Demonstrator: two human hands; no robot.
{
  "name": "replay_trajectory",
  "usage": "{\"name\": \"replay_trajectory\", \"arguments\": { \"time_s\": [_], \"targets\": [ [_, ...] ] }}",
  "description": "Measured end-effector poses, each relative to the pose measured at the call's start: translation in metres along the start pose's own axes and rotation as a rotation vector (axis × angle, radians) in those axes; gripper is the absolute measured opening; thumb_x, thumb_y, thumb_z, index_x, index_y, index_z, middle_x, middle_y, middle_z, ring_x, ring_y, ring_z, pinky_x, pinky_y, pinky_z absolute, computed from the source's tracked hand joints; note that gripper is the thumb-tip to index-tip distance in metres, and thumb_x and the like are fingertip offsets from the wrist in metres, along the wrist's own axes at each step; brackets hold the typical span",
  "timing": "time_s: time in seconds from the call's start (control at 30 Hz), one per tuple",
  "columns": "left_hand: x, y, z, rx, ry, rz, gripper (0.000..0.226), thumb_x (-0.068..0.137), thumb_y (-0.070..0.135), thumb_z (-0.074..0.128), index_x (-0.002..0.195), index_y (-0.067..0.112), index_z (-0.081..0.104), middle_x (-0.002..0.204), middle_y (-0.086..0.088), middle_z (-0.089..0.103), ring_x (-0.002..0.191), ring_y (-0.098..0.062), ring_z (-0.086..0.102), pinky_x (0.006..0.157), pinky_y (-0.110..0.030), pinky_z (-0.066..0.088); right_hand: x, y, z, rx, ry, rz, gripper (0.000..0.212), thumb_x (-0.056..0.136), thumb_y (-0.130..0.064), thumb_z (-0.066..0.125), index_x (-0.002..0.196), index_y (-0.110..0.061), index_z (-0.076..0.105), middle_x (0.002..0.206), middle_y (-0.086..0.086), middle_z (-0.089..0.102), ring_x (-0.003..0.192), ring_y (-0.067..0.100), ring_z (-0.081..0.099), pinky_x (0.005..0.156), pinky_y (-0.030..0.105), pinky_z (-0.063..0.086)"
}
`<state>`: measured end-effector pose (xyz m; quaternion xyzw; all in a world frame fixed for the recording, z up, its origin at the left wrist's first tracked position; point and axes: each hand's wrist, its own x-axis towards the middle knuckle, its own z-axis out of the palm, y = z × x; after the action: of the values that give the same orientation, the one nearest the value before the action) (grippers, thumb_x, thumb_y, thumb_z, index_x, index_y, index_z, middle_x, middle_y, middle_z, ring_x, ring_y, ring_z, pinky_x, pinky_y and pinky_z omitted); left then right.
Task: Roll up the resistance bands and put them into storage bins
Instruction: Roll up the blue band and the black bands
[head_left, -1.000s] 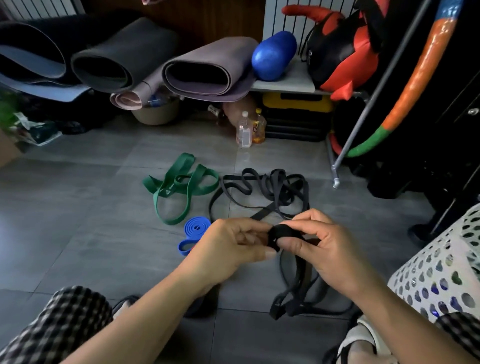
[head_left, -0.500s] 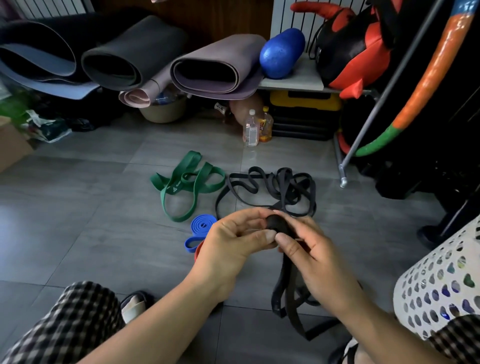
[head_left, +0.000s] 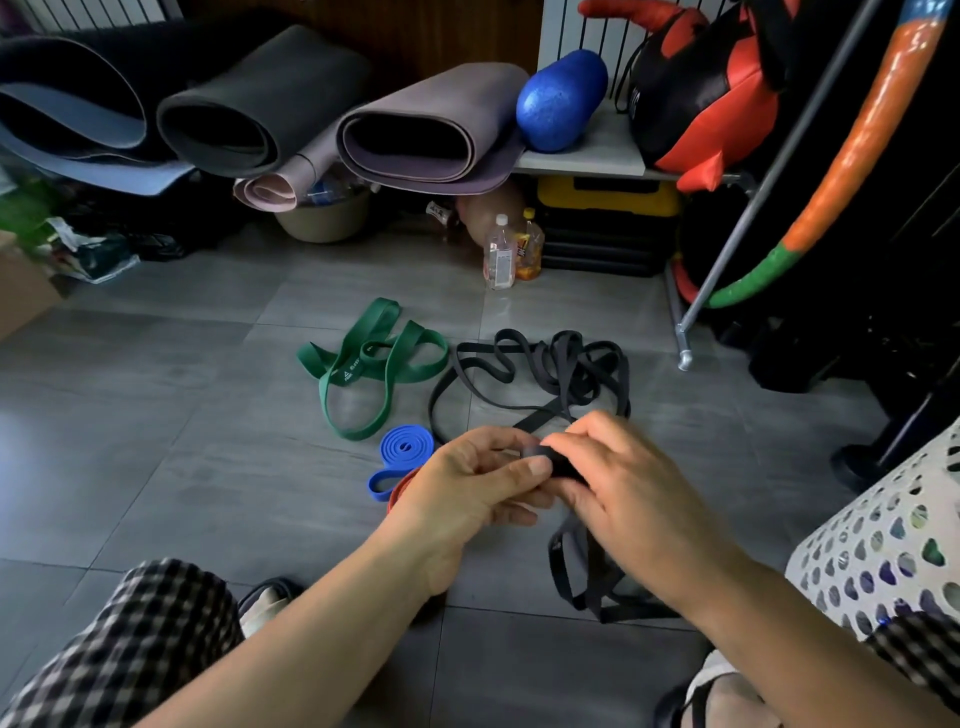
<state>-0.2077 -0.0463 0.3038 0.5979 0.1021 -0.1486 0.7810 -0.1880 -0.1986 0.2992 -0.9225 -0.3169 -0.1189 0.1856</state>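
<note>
Floor (head_left: 182, 441), grey tile: work surface, with the unrolled stock laid out ahead of my knees, within reach. Perforated white basket (head_left: 878, 545), by my right knee: I judge it the storage bin, set close so a finished roll needs only a short carry; I cannot tell what shows through its holes. Black bands (head_left: 545, 374), loose tangled heap on the floor just beyond my hands: not yet rolled. Green band (head_left: 374, 374), loose loops, left of the heap: not yet rolled. Left hand (head_left: 467, 499): closed in a pinch, thumb on the near face of the black roll, fingers curled behind it, likely pinning the coil so it cannot spring open. Right hand (head_left: 628, 493): fingers curled over the roll from the other side, gripping it, placed to turn the next wrap. Blue band (head_left: 405, 449), coiled flat with a short loop left out, on the floor beside my left hand. Black roll (head_left: 558, 462), small, held between both hands above the floor; its unrolled tail (head_left: 555, 556) hangs down to the tiles. Orange band (head_left: 399, 493), a sliver showing under my left hand.
</note>
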Motion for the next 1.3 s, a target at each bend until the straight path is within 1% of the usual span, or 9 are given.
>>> {"name": "replay_trajectory", "arguments": {
  "time_s": [0.13, 0.27, 0.37, 0.47, 0.57, 0.9, 1.07, 1.2, 1.3],
  "targets": [
    [0.003, -0.003, 0.003, -0.282, -0.001, -0.042, 0.014, 0.064, 0.015, 0.066, 0.078, 0.014, 0.064, 0.062, 0.001, 0.060, 0.053, -0.008, 0.052, 0.061, -0.023, 0.034, 0.003, 0.004, -0.006, 0.459, 0.062, 0.209, 0.032, 0.076, -0.032, 0.070, 0.105, -0.020, 0.066, 0.094, -0.011, 0.058, 0.091, 0.000, 0.053, 0.080, 0.004, 0.038],
    [0.005, -0.011, 0.002, -0.496, -0.152, -0.074, 0.033, 0.063, 0.021, 0.081, 0.090, 0.011, 0.063, 0.070, -0.001, 0.063, 0.058, -0.011, 0.055, 0.062, -0.022, 0.047, 0.003, -0.001, -0.005, 0.781, 0.154, 0.307, 0.034, 0.069, -0.049, 0.063, 0.098, -0.031, 0.065, 0.096, -0.014, 0.062, 0.094, -0.001, 0.058, 0.078, 0.005, 0.041],
    [0.006, -0.007, 0.001, -0.402, -0.204, -0.011, 0.036, 0.060, 0.021, 0.085, 0.089, 0.013, 0.064, 0.076, -0.004, 0.067, 0.062, -0.015, 0.060, 0.065, -0.026, 0.052, 0.002, 0.004, -0.012, 0.695, 0.101, 0.249, 0.030, 0.072, -0.051, 0.062, 0.096, -0.034, 0.066, 0.091, -0.014, 0.063, 0.090, -0.001, 0.059, 0.075, 0.006, 0.041],
    [0.011, -0.001, -0.001, 0.291, -0.006, 0.270, 0.022, 0.073, 0.014, 0.073, 0.087, 0.030, 0.069, 0.084, 0.000, 0.066, 0.076, -0.015, 0.061, 0.080, -0.031, 0.050, 0.002, 0.016, -0.022, 0.459, -0.006, 0.223, 0.035, 0.076, -0.044, 0.065, 0.101, -0.020, 0.069, 0.086, -0.017, 0.057, 0.086, -0.001, 0.055, 0.071, 0.009, 0.041],
    [0.011, 0.003, 0.001, 0.503, -0.037, 0.386, 0.045, 0.069, -0.001, 0.075, 0.085, 0.040, 0.069, 0.076, 0.010, 0.062, 0.072, -0.007, 0.060, 0.080, -0.020, 0.052, 0.002, 0.018, -0.025, 0.342, -0.077, 0.206, 0.026, 0.079, -0.030, 0.066, 0.102, -0.018, 0.069, 0.086, -0.015, 0.055, 0.084, 0.003, 0.054, 0.070, 0.010, 0.040],
    [0.005, -0.006, 0.016, -0.091, 0.019, 0.337, 0.022, 0.066, 0.006, 0.063, 0.088, 0.008, 0.061, 0.075, 0.002, 0.070, 0.073, -0.011, 0.067, 0.070, -0.021, 0.055, 0.002, 0.004, -0.013, 1.003, 0.149, 0.427, 0.032, 0.066, -0.041, 0.065, 0.097, -0.036, 0.067, 0.098, -0.007, 0.062, 0.097, -0.001, 0.058, 0.081, 0.011, 0.045],
    [0.007, -0.008, 0.020, -0.269, 0.043, 0.332, 0.024, 0.066, 0.009, 0.062, 0.090, 0.005, 0.060, 0.078, 0.000, 0.070, 0.077, -0.012, 0.068, 0.069, -0.020, 0.054, 0.001, 0.002, -0.009, 1.032, 0.101, 0.406, 0.038, 0.073, -0.036, 0.061, 0.111, -0.034, 0.060, 0.109, -0.011, 0.065, 0.107, -0.002, 0.056, 0.090, 0.012, 0.043],
    [0.008, -0.010, 0.019, -0.384, -0.002, 0.237, 0.023, 0.067, 0.004, 0.061, 0.090, 0.006, 0.060, 0.081, -0.003, 0.071, 0.078, -0.011, 0.068, 0.068, -0.020, 0.054, 0.000, 0.000, -0.006, 0.934, 0.125, 0.424, 0.019, 0.078, -0.028, 0.062, 0.096, -0.033, 0.061, 0.093, -0.009, 0.070, 0.092, -0.002, 0.062, 0.077, 0.009, 0.046],
    [0.011, -0.007, 0.008, 0.070, 0.003, 0.263, 0.029, 0.074, -0.008, 0.064, 0.095, 0.011, 0.062, 0.089, -0.009, 0.065, 0.076, -0.011, 0.066, 0.071, -0.024, 0.056, 0.001, 0.013, -0.011, 0.597, -0.036, 0.331, 0.016, 0.083, -0.025, 0.062, 0.099, -0.024, 0.065, 0.091, -0.006, 0.065, 0.085, 0.006, 0.060, 0.073, 0.018, 0.047]
  ]
}}
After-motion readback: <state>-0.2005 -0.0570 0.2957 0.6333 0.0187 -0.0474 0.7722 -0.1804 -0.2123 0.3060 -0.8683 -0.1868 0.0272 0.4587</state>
